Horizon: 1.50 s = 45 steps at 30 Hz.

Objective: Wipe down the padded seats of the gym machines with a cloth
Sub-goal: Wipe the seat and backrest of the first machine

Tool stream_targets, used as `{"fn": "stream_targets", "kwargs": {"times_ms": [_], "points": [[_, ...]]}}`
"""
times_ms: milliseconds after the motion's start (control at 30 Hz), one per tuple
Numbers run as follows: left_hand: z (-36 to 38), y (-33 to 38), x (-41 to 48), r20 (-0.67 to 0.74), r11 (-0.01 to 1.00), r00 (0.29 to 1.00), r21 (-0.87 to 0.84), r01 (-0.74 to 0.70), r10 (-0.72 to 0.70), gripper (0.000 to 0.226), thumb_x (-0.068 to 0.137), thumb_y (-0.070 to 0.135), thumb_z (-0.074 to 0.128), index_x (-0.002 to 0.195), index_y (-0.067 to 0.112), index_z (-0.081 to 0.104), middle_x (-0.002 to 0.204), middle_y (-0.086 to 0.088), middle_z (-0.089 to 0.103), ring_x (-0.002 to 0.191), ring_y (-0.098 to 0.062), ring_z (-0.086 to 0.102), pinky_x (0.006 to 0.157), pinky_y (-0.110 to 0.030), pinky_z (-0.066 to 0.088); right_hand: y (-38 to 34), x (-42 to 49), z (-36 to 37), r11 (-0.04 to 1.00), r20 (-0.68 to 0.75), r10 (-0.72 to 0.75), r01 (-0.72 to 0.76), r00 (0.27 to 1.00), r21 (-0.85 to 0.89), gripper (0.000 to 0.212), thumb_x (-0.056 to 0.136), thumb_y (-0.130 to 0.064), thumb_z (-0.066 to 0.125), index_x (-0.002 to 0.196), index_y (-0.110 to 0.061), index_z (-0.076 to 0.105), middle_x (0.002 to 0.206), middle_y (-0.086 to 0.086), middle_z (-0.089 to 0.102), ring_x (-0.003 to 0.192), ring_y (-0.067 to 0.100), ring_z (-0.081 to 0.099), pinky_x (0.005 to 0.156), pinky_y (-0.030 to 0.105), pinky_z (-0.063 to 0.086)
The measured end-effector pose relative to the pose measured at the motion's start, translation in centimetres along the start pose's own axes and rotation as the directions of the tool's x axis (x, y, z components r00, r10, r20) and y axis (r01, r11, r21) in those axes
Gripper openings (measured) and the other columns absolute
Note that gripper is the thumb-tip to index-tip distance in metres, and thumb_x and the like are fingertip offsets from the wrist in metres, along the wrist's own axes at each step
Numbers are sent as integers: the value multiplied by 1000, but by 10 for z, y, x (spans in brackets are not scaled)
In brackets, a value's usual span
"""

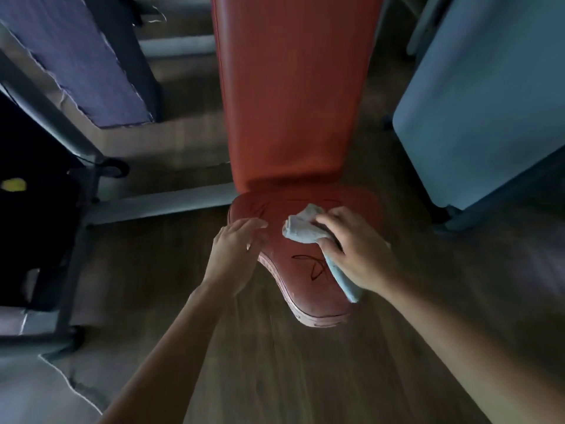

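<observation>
Right hand (357,250) grips cloth (301,230) on red seat (308,298); left hand (235,254) flat on seat's left edge.

crumpled pale blue cloth (305,229) atop scuffed red padded seat (305,270)

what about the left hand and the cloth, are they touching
Apart. The head view shows a strip of bare red seat between the left hand and the cloth, which only the right hand grips.
</observation>
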<state>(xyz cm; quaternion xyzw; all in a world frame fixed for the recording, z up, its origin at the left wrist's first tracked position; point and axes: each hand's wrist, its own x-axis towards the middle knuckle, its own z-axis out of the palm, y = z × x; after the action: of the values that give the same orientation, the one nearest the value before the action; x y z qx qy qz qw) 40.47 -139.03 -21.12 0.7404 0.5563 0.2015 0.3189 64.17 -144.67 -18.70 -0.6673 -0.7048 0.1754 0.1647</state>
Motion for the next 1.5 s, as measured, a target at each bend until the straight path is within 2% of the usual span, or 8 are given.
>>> {"fn": "stream_targets", "kwargs": {"times_ms": [233,433,667,867,1000,1167,1400,1500], "points": [[54,-58,10,-239,980,952,-10,-201,193,18,95,20,63,107,17,76,122,8,70,128,-13,56,108,-27,42,35,17,56,982,47,-189,190,981,-8,52,94,-59,39,126,-25,63,145,-13,50,139,12,40,111,39,30],[69,-70,14,-303,963,932,-114,-243,199,16,94,20,67,109,21,72,128,16,65,134,-1,45,100,0,29,41,38,57,944,30,-298,290,954,154,36,98,-48,56,130,-33,63,134,-23,55,129,2,48,110,34,38],[75,-79,16,-338,941,901,-103,-322,271,18,97,30,61,111,23,70,129,23,63,133,4,44,103,-10,34,37,28,52,925,61,-366,357,928,128,46,93,-59,46,126,-38,68,124,-26,56,127,0,46,111,35,37],[68,-85,4,-309,952,922,-124,-281,232,16,96,26,65,110,26,70,130,24,61,126,10,45,97,-6,37,18,-27,54,869,73,-491,483,868,108,32,93,-50,59,120,-37,71,119,-25,56,121,6,51,103,32,42],[65,-79,4,-308,961,923,-74,-265,231,13,96,23,65,107,22,71,131,16,63,118,17,46,104,-18,41,22,-2,48,911,41,-404,398,914,108,23,94,-37,66,116,-32,73,118,-23,60,116,1,53,103,38,45],[71,-69,4,-321,976,926,-16,-217,200,20,99,28,60,114,23,73,139,14,60,134,-7,44,114,-29,32,30,29,50,953,-38,-279,282,959,109,21,93,-36,68,113,-29,74,116,-14,63,110,9,58,99,44,48],[70,-68,0,-299,983,939,-7,-183,172,29,100,31,58,127,28,68,145,17,54,143,-8,35,116,-27,22,21,-41,53,911,-99,-391,400,915,97,25,88,-43,69,110,-32,74,107,-23,59,107,1,52,93,26,44],[73,-64,-3,-299,984,939,3,-178,171,32,99,32,60,130,26,67,147,14,53,147,-10,30,119,-26,17,27,-21,43,940,-74,-323,329,944,90,21,89,-36,72,110,-32,74,108,-18,61,105,6,56,92,32,47]]}}
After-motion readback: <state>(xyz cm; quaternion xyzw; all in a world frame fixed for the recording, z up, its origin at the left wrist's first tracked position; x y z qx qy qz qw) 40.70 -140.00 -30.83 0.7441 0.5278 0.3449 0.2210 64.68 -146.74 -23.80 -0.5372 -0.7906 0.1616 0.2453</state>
